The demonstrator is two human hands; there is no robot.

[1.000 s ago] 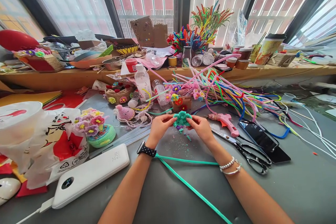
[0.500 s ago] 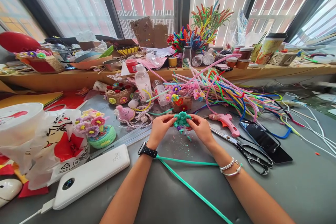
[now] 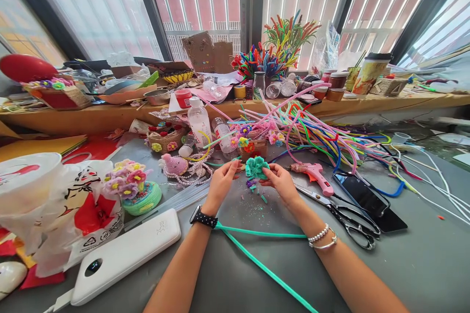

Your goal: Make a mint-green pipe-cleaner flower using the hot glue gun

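A teal pipe-cleaner flower (image 3: 256, 167) is held just above the grey table (image 3: 404, 274), pinched at its right side by my right hand (image 3: 282, 182). My left hand (image 3: 222, 181) sits just left of the flower with its fingers stretched toward it, a small gap between fingertips and petals, holding nothing. A black watch is on my left wrist and bead bracelets on my right. Two long teal pipe cleaners (image 3: 264, 269) lie on the table between my forearms. Teal and purple scraps (image 3: 253, 193) lie under the flower.
Right of my hands lie a pink glue gun (image 3: 313, 174), black scissors (image 3: 348, 217) and a phone (image 3: 369, 200). A tangle of coloured pipe cleaners (image 3: 319, 132) lies behind. At left are a white power bank (image 3: 125, 254), a flower pot craft (image 3: 137, 188), a plastic bag (image 3: 73, 205) and bottles (image 3: 200, 120).
My left hand has let go of the flower and drawn slightly away; the flower has shifted a little right in my right hand. The view has tilted down a bit.
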